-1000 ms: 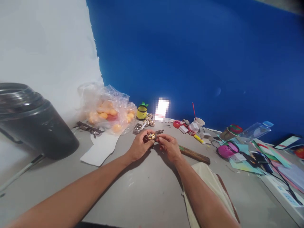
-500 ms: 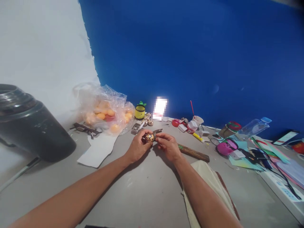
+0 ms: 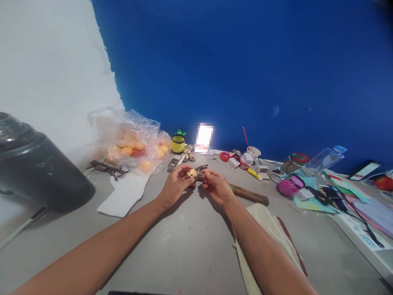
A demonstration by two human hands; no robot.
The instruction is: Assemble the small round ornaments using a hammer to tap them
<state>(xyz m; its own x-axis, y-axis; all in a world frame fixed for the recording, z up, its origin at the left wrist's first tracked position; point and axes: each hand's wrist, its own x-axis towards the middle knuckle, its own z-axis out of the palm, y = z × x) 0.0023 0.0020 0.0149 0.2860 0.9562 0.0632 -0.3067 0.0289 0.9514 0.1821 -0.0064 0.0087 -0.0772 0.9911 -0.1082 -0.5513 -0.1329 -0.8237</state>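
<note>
My left hand (image 3: 175, 183) is closed around a small orange ball (image 3: 192, 174) dotted with dark and shiny metal bits. Just to its right, my right hand (image 3: 217, 186) is pinched, thumb against fingertips; whatever lies between them is too small to make out. A small gap separates those fingertips from the ball. Behind both hands lies a claw hammer (image 3: 250, 194), its wooden handle pointing right and its head partly hidden. An open box of small metal pieces (image 3: 174, 164) sits beyond my left hand, near several shiny studded balls (image 3: 188, 155).
A clear bag of orange balls (image 3: 132, 145), glasses (image 3: 107, 167) and white paper (image 3: 125, 196) lie left, beside a large dark bottle (image 3: 43, 164). Cream cloth (image 3: 260, 229) lies under my right forearm. Small boxes, a paper cup (image 3: 254, 153), a pink pouch (image 3: 290, 185) and a power strip (image 3: 362, 233) stand right.
The orange ball has turned in my left hand, showing a barer side. My right fingertips have drawn slightly away from it. The whole view has shifted a little.
</note>
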